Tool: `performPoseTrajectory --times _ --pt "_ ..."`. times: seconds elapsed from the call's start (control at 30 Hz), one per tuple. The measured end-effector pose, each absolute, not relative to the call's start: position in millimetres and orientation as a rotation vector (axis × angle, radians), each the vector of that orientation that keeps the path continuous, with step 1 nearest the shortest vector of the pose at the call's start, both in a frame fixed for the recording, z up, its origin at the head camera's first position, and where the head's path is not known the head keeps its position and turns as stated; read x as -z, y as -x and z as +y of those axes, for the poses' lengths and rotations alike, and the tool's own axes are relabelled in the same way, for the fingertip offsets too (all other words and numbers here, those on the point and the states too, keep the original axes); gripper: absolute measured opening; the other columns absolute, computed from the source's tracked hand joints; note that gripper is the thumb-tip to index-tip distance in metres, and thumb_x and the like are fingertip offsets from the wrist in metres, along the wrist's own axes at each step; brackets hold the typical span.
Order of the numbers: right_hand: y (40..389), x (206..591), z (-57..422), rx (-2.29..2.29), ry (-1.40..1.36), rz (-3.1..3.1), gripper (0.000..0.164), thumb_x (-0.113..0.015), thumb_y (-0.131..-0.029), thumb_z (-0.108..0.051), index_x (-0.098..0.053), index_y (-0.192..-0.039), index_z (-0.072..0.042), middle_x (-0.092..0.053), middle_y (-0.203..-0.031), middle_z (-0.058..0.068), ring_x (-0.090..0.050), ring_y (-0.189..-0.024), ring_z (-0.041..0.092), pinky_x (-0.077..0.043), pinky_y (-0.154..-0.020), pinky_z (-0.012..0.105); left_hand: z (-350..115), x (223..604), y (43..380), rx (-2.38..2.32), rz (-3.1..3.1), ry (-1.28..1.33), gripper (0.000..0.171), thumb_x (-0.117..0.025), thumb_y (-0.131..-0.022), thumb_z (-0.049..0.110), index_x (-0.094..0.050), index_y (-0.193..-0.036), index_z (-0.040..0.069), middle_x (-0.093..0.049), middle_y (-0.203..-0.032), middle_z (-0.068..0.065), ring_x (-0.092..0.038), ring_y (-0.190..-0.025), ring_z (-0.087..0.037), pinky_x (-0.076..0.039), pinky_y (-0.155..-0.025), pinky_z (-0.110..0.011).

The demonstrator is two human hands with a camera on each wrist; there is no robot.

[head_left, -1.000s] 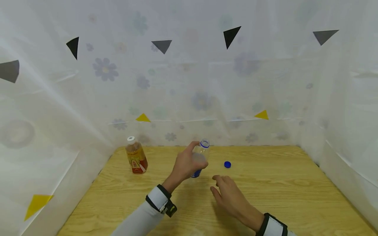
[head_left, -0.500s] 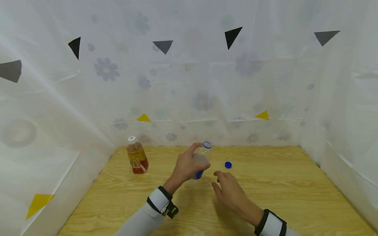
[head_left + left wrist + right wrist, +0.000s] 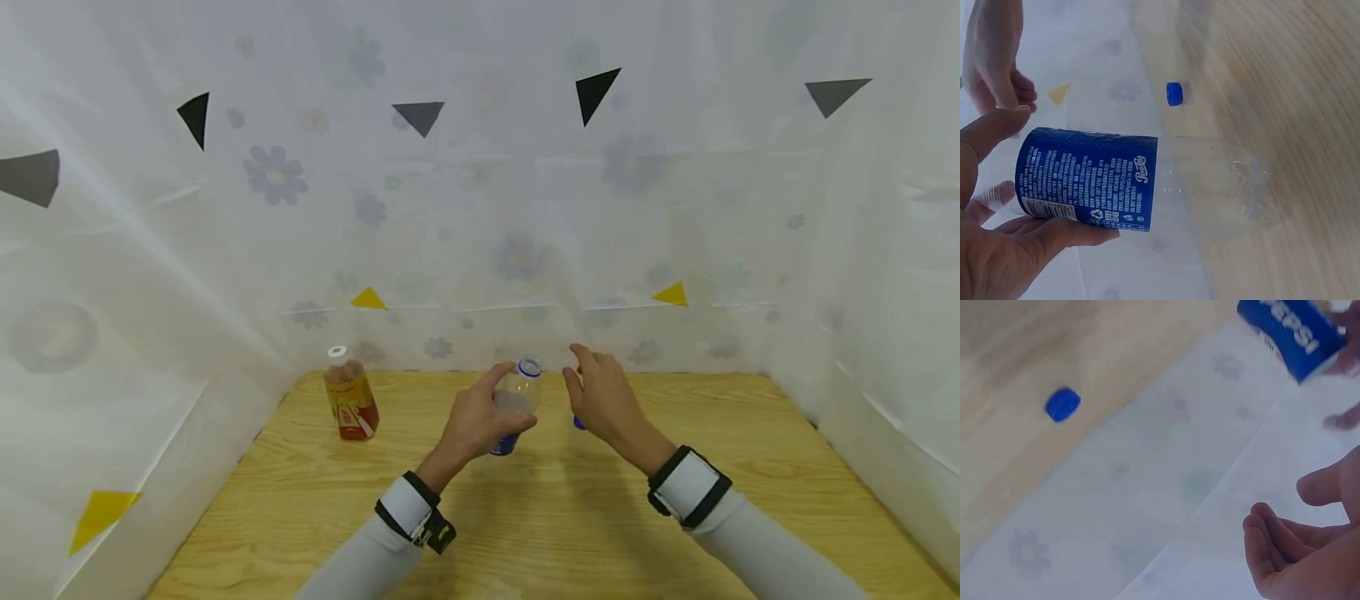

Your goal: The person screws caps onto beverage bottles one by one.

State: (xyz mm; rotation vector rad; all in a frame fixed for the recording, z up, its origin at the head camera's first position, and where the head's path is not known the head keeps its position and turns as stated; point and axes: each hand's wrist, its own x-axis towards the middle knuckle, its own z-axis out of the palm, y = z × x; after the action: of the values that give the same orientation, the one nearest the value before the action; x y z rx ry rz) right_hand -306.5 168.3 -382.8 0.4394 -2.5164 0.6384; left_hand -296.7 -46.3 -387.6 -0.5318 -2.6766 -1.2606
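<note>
My left hand (image 3: 474, 421) grips a clear plastic Pepsi bottle (image 3: 1088, 178) round its blue label, thumb on one side and fingers on the other. The bottle's mouth is uncapped, with a blue ring at the neck (image 3: 529, 367). To its right, my right hand (image 3: 606, 398) hovers close to the neck with loosely bent fingers and nothing between them, as the right wrist view also shows. A blue bottle cap (image 3: 1063, 404) lies on the table, partly hidden behind the right hand in the head view.
A bottle of amber liquid (image 3: 351, 407) with a white cap stands at the table's left. The wooden table (image 3: 315, 517) is enclosed at the back and sides by pale flowered sheeting (image 3: 480, 208) with black, grey and yellow triangles on it.
My right hand has risen and moved forward from below the cap to beside the bottle's neck, now covering part of the cap. The left hand keeps its grip on the bottle, nearly still.
</note>
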Motion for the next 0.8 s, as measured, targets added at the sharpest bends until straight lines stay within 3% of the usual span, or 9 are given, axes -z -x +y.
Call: performPoseTrajectory --times 0.33,0.53,0.67,0.8 --pt "344 358 169 -0.647 -0.378 -2.491 0.041 -0.054 -0.104 -0.017 -0.057 -0.133 0.011 -0.067 -0.109 0.032 -0.062 -0.104 0.049 -0.048 -0.091 0.06 -48 388 300 1.277 -2.686 0.543 0.078 -0.085 -0.081 0.038 -0.049 -0.15 0.024 -0.068 -0.123 -0.021 -0.069 -0.101 -0.037 -0.058 -0.07 -0.045" --pt "356 367 173 -0.622 -0.3 -2.596 0.043 -0.055 -0.102 -0.019 -0.058 -0.129 0.015 -0.064 -0.119 0.037 -0.058 -0.113 0.055 -0.046 -0.098 0.063 -48 388 300 1.291 -2.687 0.542 0.079 -0.085 -0.081 0.037 -0.049 -0.15 0.025 -0.068 -0.124 -0.02 -0.069 -0.103 -0.036 -0.058 -0.071 -0.045" --pt "361 389 178 -0.584 -0.222 -2.769 0.048 -0.055 -0.102 -0.024 -0.056 -0.128 0.017 -0.062 -0.119 0.038 -0.06 -0.11 0.055 -0.048 -0.094 0.062 -48 389 300 1.306 -2.683 0.537 0.078 -0.084 -0.082 0.036 -0.049 -0.15 0.026 -0.067 -0.124 -0.021 -0.068 -0.104 -0.037 -0.058 -0.072 -0.047" --pt "363 417 183 -0.543 -0.131 -2.949 0.049 -0.059 -0.101 -0.027 -0.057 -0.123 0.017 -0.067 -0.105 0.032 -0.066 -0.094 0.046 -0.054 -0.083 0.055 -48 389 299 1.31 -2.675 0.541 0.078 -0.084 -0.082 0.036 -0.049 -0.15 0.025 -0.068 -0.123 -0.022 -0.068 -0.105 -0.038 -0.058 -0.072 -0.047"
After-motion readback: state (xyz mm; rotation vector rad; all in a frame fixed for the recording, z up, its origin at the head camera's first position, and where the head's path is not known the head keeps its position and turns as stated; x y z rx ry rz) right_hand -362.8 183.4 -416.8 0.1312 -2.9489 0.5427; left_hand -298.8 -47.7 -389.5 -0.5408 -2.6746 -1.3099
